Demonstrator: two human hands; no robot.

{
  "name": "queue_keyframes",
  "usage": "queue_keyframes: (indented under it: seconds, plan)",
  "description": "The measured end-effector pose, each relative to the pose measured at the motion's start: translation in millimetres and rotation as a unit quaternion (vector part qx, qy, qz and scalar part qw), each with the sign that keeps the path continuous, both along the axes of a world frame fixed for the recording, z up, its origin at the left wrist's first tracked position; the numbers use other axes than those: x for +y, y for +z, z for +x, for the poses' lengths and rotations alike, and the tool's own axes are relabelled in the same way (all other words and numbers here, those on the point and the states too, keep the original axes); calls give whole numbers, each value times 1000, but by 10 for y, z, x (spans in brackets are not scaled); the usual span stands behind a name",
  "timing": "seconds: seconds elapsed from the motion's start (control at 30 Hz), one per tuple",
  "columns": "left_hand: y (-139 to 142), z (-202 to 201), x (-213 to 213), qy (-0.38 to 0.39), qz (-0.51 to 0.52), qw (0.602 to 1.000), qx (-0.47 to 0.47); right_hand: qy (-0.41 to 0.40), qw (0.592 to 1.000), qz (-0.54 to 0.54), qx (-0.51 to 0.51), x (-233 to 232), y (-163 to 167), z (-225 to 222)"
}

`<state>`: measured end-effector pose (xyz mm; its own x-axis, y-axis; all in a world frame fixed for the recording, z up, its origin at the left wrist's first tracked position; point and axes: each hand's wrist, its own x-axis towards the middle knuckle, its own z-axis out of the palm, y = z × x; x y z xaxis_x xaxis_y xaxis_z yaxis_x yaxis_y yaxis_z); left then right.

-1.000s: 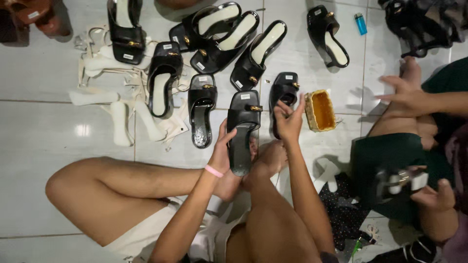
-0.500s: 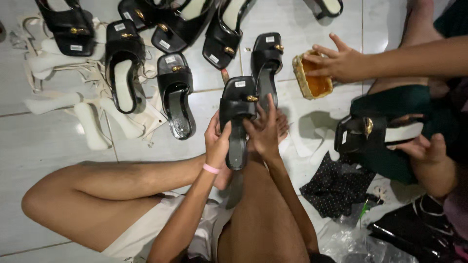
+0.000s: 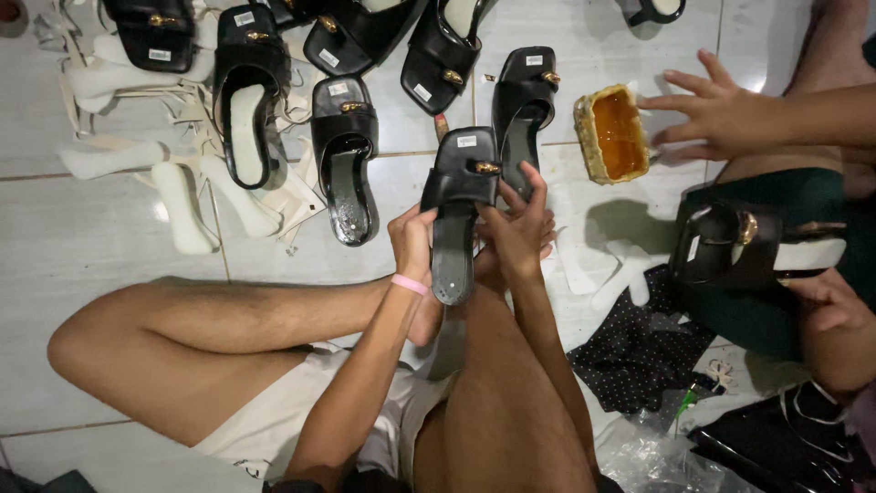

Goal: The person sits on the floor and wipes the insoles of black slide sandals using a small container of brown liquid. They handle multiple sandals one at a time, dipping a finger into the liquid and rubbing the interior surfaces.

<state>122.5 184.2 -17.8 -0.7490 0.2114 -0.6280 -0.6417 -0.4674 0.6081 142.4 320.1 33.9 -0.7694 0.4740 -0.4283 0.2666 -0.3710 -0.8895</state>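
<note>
Both hands grasp one black heeled sandal [image 3: 459,205] between them, above the person's bent legs. The left hand [image 3: 412,239] grips its left edge near the middle, a pink wristband [image 3: 410,284] just below on the wrist. The right hand [image 3: 518,228] closes on the right edge, fingers spread up beside the toe strap and its gold buckle. The sandal points away from the person, heel end nearest the body, and it seems to be lifted slightly off the white tiled floor [image 3: 91,246], though the angle makes that hard to judge.

Just beyond lie more black sandals, one [image 3: 525,105] right behind the held one and another [image 3: 347,155] to its left. White shoe inserts [image 3: 182,205] lie scattered farther left. To the right, another person's hand [image 3: 716,114] reaches toward a tin of amber glue [image 3: 613,132], and a further black sandal [image 3: 739,245] rests on that person's lap.
</note>
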Motion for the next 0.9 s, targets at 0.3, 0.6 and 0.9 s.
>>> queue_keyframes:
  seconds: [0.3, 0.6, 0.9]
  plan:
    - [146, -8, -148, -103, 127, 986, 13, 14, 1000, 16, -23, 40, -79, 25]
    - [163, 207, -263, -127, 176, 976, 25, -25, 877, 471, -91, 957, -2, 471]
    - [458, 181, -209, -134, 109, 982, 78, 163, 752, 591, -243, 1561, -70, 219]
